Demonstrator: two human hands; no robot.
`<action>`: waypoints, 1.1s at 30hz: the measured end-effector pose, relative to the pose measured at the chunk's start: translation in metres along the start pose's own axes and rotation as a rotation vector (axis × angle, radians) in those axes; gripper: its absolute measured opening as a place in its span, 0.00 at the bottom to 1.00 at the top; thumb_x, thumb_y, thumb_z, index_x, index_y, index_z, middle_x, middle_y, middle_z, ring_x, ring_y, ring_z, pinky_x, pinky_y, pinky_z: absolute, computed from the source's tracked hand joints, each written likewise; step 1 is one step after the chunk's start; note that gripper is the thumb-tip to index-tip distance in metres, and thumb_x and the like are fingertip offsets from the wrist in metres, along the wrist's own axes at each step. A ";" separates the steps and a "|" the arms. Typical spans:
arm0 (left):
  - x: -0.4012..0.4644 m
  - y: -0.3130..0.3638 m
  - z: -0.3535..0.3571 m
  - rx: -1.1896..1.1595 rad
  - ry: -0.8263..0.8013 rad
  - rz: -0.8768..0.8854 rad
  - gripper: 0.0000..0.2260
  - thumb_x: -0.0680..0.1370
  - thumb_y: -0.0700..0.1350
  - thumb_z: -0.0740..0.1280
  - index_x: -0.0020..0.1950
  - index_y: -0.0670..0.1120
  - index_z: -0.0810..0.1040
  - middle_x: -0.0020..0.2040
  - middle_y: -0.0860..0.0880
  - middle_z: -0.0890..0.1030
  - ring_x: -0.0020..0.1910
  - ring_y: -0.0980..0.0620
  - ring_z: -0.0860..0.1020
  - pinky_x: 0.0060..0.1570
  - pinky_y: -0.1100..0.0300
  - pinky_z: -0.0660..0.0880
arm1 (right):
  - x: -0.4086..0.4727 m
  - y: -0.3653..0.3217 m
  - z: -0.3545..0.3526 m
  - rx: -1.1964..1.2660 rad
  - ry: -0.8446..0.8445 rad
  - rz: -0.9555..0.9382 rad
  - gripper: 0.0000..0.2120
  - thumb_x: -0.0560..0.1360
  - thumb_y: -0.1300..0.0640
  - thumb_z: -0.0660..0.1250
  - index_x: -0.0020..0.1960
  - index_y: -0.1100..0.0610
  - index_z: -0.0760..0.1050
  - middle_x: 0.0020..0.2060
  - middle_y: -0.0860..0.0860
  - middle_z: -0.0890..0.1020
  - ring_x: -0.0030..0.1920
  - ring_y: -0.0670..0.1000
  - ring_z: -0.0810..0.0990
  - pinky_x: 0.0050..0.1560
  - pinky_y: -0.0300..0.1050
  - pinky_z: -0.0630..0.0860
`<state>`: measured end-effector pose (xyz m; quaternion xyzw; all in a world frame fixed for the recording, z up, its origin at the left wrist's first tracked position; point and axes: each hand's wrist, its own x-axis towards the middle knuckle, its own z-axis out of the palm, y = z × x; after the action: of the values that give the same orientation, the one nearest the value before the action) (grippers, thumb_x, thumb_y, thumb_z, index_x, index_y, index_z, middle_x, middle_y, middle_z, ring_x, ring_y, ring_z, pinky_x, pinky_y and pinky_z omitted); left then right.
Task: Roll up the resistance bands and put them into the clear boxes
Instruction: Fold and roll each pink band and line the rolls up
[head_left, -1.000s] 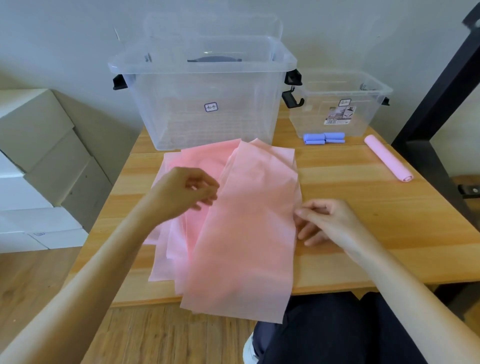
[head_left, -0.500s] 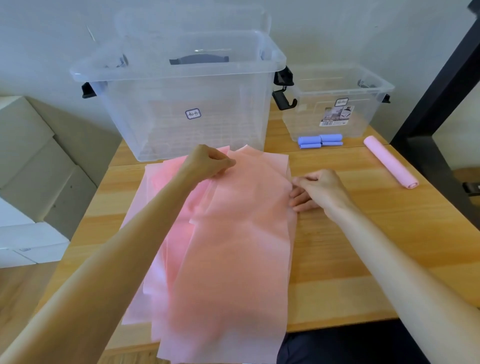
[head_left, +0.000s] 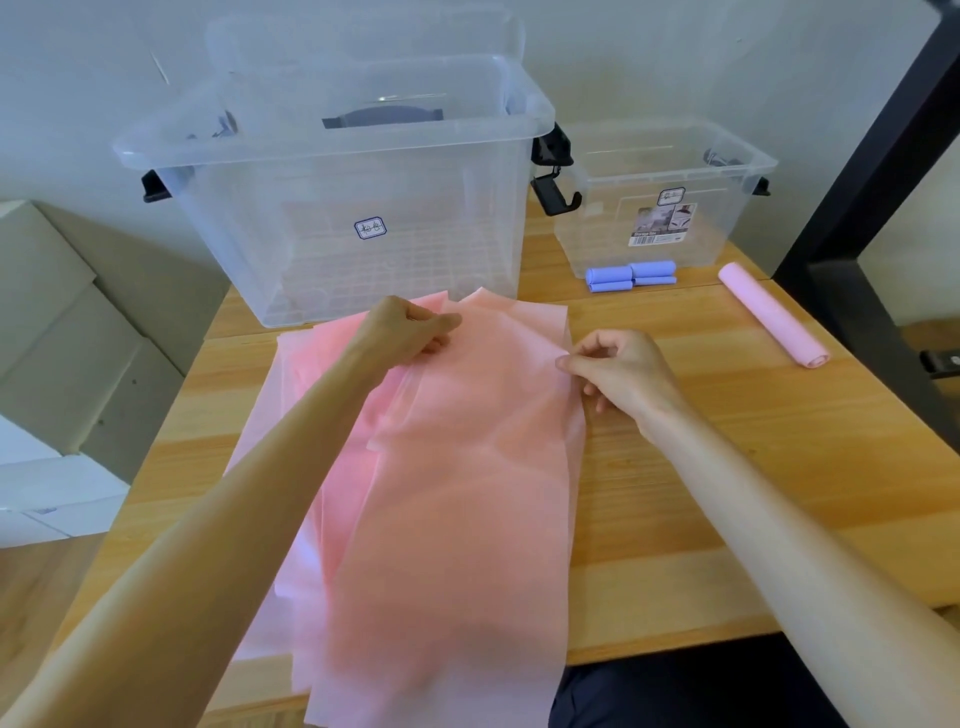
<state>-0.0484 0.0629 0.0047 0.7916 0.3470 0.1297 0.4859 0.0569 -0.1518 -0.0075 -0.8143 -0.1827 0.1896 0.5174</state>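
Observation:
Several flat pink resistance bands (head_left: 457, 483) lie stacked on the wooden table (head_left: 753, 467), their near ends hanging over the front edge. My left hand (head_left: 410, 332) pinches the top band near its far left edge. My right hand (head_left: 618, 371) pinches the same band's right edge between thumb and fingers. A large clear box (head_left: 337, 208) stands open behind the stack. A smaller clear box (head_left: 660, 202) stands to its right. A rolled pink band (head_left: 771, 314) lies at the far right, and rolled blue bands (head_left: 631, 275) sit in front of the small box.
A black frame (head_left: 872, 208) rises along the table's right side. White blocks (head_left: 57, 364) stand on the floor to the left. A grey wall is behind the boxes. My dark-clothed lap (head_left: 675, 691) shows below the table edge.
Both hands moved away from me along the top pink band to its far end, and now pinch it near the boxes. The camera tipped closer to the table.

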 end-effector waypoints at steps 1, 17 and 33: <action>0.001 -0.001 0.000 0.064 0.000 0.006 0.07 0.76 0.46 0.73 0.40 0.45 0.82 0.39 0.48 0.82 0.37 0.51 0.80 0.45 0.62 0.79 | -0.001 0.000 0.000 0.009 0.007 -0.008 0.05 0.73 0.59 0.74 0.40 0.56 0.78 0.32 0.51 0.79 0.26 0.45 0.74 0.23 0.36 0.70; -0.010 0.003 -0.007 -0.260 -0.069 -0.042 0.03 0.78 0.44 0.71 0.46 0.45 0.81 0.37 0.52 0.78 0.35 0.57 0.75 0.38 0.67 0.72 | -0.001 -0.011 0.002 0.650 0.006 0.291 0.04 0.72 0.66 0.74 0.44 0.61 0.80 0.31 0.52 0.77 0.23 0.44 0.71 0.21 0.35 0.66; -0.067 0.004 -0.034 -0.235 -0.007 0.138 0.05 0.75 0.45 0.74 0.39 0.49 0.82 0.37 0.52 0.78 0.39 0.56 0.74 0.48 0.64 0.74 | -0.049 -0.013 -0.004 0.863 -0.090 0.428 0.06 0.69 0.66 0.76 0.43 0.58 0.80 0.28 0.50 0.80 0.24 0.43 0.77 0.22 0.32 0.72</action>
<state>-0.1133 0.0395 0.0340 0.7518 0.2726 0.1996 0.5663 0.0154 -0.1736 0.0118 -0.5357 0.0620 0.3855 0.7488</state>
